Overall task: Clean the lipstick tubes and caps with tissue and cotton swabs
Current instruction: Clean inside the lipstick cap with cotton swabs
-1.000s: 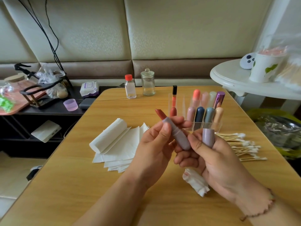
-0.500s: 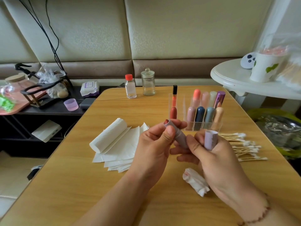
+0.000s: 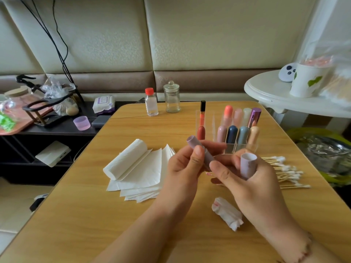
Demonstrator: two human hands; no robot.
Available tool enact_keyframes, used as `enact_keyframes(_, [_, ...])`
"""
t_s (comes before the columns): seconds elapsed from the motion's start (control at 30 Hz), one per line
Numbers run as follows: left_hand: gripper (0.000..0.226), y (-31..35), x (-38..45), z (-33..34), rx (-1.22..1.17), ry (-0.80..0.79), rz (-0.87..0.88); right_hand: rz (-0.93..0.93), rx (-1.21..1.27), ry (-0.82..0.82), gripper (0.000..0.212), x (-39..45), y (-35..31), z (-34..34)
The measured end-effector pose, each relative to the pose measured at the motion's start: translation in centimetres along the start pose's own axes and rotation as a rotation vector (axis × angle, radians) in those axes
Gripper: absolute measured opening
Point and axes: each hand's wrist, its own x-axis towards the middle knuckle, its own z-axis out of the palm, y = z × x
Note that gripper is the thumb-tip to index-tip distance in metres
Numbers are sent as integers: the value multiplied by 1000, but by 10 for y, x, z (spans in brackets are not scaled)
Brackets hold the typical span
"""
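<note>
From the head camera, your left hand (image 3: 182,168) grips the lilac lipstick tube (image 3: 199,149), thumb and fingers curled round it, its top tilting up and left past your thumb. Your right hand (image 3: 247,179) pinches the tube's lower end while its curled fingers clasp the lilac cap (image 3: 247,165), open end up.

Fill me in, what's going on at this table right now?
A person is cleaning lipsticks. The left hand grips an uncapped lilac lipstick tube, with no bullet showing at its top; the right hand holds the matching cap, open end up, and its fingers touch the tube's lower end. A crumpled tissue with pink smears lies on the wooden table near the right wrist. Fresh tissues, cotton swabs and a clear organizer of other lipsticks sit close by.
</note>
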Motion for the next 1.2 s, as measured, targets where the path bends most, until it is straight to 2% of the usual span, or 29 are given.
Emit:
enact_keyframes(0.1, [35, 2, 4, -7, 149, 145, 51, -6, -35, -43, 58, 4, 0, -11])
enact_keyframes(0.17, [41, 3, 2, -6, 241, 134, 33, 91, 96, -41, 64, 6, 0, -16])
enact_keyframes(0.27, [39, 3, -3, -1, 255, 35, -20, 188, 170, -36, 52, 8, 4, -19])
enact_keyframes(0.33, [29, 3, -2, 0, 207, 15, -28, 142, 147, -33, 50, 8, 6, -17])
enact_keyframes(0.4, [23, 3, -1, -1, 202, 12, -11, 64, 139, -14, 30, 8, 4, -17])
enact_keyframes(0.57, [27, 2, 0, -5, 195, -11, 6, 22, 117, -12, 35, 10, 8, -19])
enact_keyframes(0.77, [26, -3, -2, -6, 411, -70, 28, 42, 120, -92, 35, 9, 9, -20])
enact_keyframes(0.9, [40, -3, -8, 0, 259, -109, -66, 8, -28, -143, 35, 7, 11, -19])
enact_keyframes(1.03, [38, -2, -9, 1, 196, -111, -110, -15, -31, -143, 37, 7, 11, -19])
enact_keyframes(1.2, [40, -5, -5, 6, 115, -79, -128, -62, -44, -159, 28, 13, 12, -17])
